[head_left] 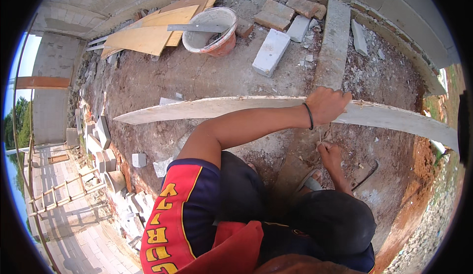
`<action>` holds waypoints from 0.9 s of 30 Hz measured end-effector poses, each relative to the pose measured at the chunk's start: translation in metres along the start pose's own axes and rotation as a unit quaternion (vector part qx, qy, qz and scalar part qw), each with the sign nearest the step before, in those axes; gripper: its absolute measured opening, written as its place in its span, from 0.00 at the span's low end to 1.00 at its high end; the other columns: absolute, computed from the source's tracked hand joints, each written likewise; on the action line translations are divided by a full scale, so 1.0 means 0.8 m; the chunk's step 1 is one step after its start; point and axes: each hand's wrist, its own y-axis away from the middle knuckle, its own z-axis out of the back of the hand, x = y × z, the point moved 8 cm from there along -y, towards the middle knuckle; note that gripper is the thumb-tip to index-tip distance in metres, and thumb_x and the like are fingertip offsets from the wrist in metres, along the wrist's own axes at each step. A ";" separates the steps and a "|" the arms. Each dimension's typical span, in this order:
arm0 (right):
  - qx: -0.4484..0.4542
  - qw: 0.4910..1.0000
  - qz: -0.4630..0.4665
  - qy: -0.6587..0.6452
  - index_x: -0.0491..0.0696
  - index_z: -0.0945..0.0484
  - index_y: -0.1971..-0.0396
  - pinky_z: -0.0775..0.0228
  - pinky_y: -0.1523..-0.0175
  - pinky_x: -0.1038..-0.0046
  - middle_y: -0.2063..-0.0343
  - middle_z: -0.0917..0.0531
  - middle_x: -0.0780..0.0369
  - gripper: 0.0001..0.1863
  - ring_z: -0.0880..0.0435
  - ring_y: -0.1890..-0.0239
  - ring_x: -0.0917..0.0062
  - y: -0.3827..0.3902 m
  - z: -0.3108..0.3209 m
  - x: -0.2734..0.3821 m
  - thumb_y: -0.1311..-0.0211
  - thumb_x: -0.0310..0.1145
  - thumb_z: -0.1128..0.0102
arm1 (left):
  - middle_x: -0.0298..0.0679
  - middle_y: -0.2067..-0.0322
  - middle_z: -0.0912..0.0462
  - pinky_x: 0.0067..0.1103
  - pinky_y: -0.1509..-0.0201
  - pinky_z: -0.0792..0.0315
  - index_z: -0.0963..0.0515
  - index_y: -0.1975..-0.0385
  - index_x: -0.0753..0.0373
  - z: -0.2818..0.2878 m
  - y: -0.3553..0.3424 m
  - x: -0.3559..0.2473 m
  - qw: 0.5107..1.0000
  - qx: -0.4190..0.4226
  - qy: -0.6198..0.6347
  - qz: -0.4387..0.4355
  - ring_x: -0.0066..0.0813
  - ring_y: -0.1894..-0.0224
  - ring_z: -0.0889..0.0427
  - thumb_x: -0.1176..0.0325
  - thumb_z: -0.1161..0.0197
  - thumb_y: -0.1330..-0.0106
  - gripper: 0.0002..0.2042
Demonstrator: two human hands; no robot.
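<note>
A long, pale wooden board (221, 107) stands on its edge across the ground in front of me, its face marked with dried cement. My left hand (327, 105), a black band at its wrist, is closed over the board's upper edge. Lower down, between the board and my sandalled foot (313, 179), my right hand (332, 156) is closed in a pinch. A thin pale strand (320, 135) rises from its fingertips toward the board; whether it is string or wire I cannot tell. A dark curved metal rod (365, 175) lies on the soil beside my right forearm.
Beyond the board stands a cement-stained bucket (217, 47) with a flat metal strip (196, 28) across it, near plywood sheets (143, 38). White blocks (271, 52) and bricks (274, 15) lie to its right. More blocks (102, 132) line the left drop-off; walls enclose the far side.
</note>
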 end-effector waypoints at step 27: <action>0.235 0.969 -0.054 -0.050 0.45 0.19 0.81 0.29 0.66 0.69 0.83 0.19 0.61 0.14 0.20 0.77 0.72 -0.009 -0.123 0.015 0.47 0.41 0.41 | 0.44 0.81 0.19 0.35 0.78 0.26 0.26 0.68 0.62 0.037 0.092 0.025 0.997 0.019 -0.070 0.027 0.44 0.79 0.18 0.56 0.39 0.37 0.14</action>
